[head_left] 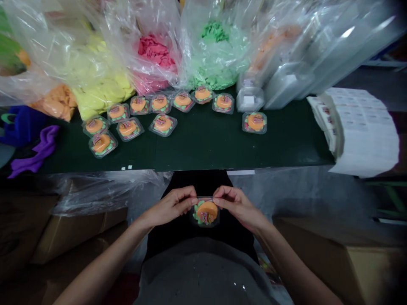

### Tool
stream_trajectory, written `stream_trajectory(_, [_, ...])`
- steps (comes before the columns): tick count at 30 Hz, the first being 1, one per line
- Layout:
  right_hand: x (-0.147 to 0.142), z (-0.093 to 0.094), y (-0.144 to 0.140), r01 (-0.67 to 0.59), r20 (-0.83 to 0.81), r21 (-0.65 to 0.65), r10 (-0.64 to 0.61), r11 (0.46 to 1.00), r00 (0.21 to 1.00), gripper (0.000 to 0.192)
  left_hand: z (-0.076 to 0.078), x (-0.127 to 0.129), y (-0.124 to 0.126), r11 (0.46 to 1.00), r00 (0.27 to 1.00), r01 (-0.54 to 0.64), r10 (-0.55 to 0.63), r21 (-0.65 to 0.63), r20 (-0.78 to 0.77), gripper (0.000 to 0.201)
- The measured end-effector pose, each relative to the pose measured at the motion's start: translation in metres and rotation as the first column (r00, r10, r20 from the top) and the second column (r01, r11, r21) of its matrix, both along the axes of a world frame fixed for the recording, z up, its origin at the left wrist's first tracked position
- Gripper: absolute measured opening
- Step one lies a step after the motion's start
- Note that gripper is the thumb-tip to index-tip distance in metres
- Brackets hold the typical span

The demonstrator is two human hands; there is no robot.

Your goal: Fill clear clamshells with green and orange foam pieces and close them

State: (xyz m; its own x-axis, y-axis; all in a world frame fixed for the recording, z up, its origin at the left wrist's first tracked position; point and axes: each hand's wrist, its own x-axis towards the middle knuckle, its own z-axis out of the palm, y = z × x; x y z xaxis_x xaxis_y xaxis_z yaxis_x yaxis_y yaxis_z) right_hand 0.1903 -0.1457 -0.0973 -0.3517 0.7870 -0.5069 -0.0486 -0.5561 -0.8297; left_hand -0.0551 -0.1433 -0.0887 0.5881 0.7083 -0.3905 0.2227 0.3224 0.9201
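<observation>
Over my lap, in front of the table edge, I hold a small clear plastic box (206, 214) with an orange, burger-like piece and green bits inside, and a printed label on it. My left hand (179, 204) pinches the box's far left corner between thumb and fingers. At the far right corner my right hand (233, 204) pinches it the same way. Similar filled boxes stand on the dark green table (203, 148); the nearest group includes one filled box (163, 124) left of centre, and a single filled box (255, 122) sits to the right.
Along the back stand plastic bags with yellow pieces (101, 95), pink pieces (155, 53) and green pieces (216, 63). Stacked clear containers (286, 84) lean at the right, beside a roll of white labels (365, 127). Purple cloth (38, 152) lies left. Cardboard boxes (70, 233) flank me below.
</observation>
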Motion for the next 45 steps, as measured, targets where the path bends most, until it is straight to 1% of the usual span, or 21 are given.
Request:
stream_trajectory(3, [0.002,-0.008,-0.006,0.026,-0.048,-0.082,-0.030,0.996,0.998,0.029,-0.007,0.004,-0.006,0.995,0.998,-0.053,0.055,-0.088,0.019,0.034])
stream_trajectory(6, [0.001,-0.014,-0.013,0.047,-0.073,-0.144,-0.058,0.988,0.996,0.029,-0.012,0.008,-0.011,0.989,0.996,-0.090,0.091,-0.121,0.008,0.034])
stream_trajectory(10, [0.000,-0.018,-0.019,0.009,-0.062,-0.145,-0.018,0.989,0.998,0.027,-0.013,0.009,-0.013,0.985,0.992,-0.127,0.128,-0.117,0.003,0.031])
stream_trajectory(14, [-0.002,-0.018,-0.021,0.049,-0.049,-0.102,-0.054,0.994,0.997,0.028,-0.010,0.008,-0.009,0.986,0.989,-0.146,0.147,-0.083,0.016,0.028])
stream_trajectory(17, [-0.006,-0.017,-0.022,0.064,-0.037,-0.064,-0.067,0.996,0.997,0.027,-0.010,0.008,-0.005,0.995,0.995,-0.096,0.095,-0.035,-0.009,0.026])
stream_trajectory(20, [-0.009,-0.018,-0.025,0.019,-0.017,-0.046,-0.020,0.999,1.000,0.027,-0.013,0.007,-0.003,1.000,0.999,0.010,-0.011,-0.023,-0.045,0.026])
stream_trajectory(22, [-0.010,-0.017,-0.025,-0.010,0.005,-0.034,0.010,0.999,1.000,0.027,-0.014,0.007,-0.003,0.999,0.996,0.053,-0.054,-0.011,-0.075,0.026])
stream_trajectory(25, [-0.008,-0.014,-0.022,-0.047,0.032,0.000,0.047,0.999,0.998,0.028,-0.015,0.008,-0.004,0.997,0.990,0.056,-0.049,0.047,-0.132,0.023])
stream_trajectory(27, [-0.006,-0.012,-0.017,-0.098,0.035,0.005,0.098,0.995,0.995,0.028,-0.015,0.009,-0.004,0.995,0.988,0.050,-0.037,0.082,-0.152,0.022])
stream_trajectory(29, [-0.005,-0.011,-0.011,-0.158,0.015,-0.015,0.158,0.987,0.987,0.028,-0.016,0.009,-0.002,0.994,0.987,0.050,-0.034,0.102,-0.154,0.021])
stream_trajectory(32, [-0.008,-0.013,-0.007,-0.194,-0.049,-0.022,0.193,0.981,0.980,0.027,-0.014,0.010,0.004,0.991,0.989,0.039,-0.020,0.131,-0.148,0.020])
stream_trajectory(36, [-0.019,-0.013,-0.008,-0.188,-0.119,0.019,0.189,0.982,0.975,0.044,-0.007,0.010,0.014,0.985,0.992,0.024,-0.002,0.171,-0.126,0.017])
stream_trajectory(39, [-0.024,-0.010,-0.011,-0.143,-0.090,0.032,0.146,0.989,0.985,0.037,-0.006,0.011,0.017,0.986,0.995,-0.033,0.048,0.161,-0.089,0.019])
stream_trajectory(42, [-0.025,-0.010,-0.014,-0.030,-0.099,0.015,0.031,0.999,0.995,0.036,-0.011,0.011,0.013,0.986,0.990,-0.137,0.140,0.098,-0.025,0.025])
stream_trajectory(43, [-0.025,-0.011,-0.015,0.021,-0.112,-0.003,-0.021,1.000,0.993,0.038,-0.013,0.010,0.009,0.984,0.987,-0.153,0.157,0.097,-0.035,0.027])
stream_trajectory(45, [-0.025,-0.011,-0.016,0.118,-0.131,-0.046,-0.123,0.992,0.984,0.037,-0.015,0.010,0.000,0.981,0.984,-0.136,0.150,0.136,-0.100,0.030])
